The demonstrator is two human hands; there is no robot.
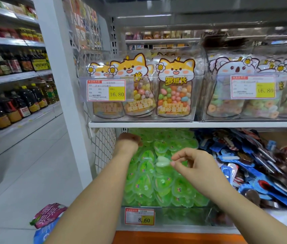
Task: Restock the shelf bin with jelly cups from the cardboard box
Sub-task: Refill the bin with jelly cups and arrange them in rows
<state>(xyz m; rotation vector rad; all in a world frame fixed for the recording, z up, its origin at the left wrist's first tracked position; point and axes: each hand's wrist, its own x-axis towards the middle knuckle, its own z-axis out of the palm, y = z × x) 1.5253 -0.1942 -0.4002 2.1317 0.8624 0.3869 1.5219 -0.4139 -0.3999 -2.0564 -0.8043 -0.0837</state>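
Observation:
A clear shelf bin (183,217) on the lower shelf is heaped with green heart-shaped jelly cups (163,184). My right hand (193,162) hovers over the heap, thumb and forefinger pinching the edge of one pale green jelly cup (163,162). My left hand (130,139) reaches deep into the back left of the bin under the shelf board. It sits in shadow, so its fingers are hidden. No cardboard box is in view.
Blue and red snack packets (255,166) fill the bin to the right. The white shelf board (156,124) above carries clear bins of candy bags. Wire mesh (104,148) walls the left side. Pink and blue bags (49,215) lie on the floor at lower left.

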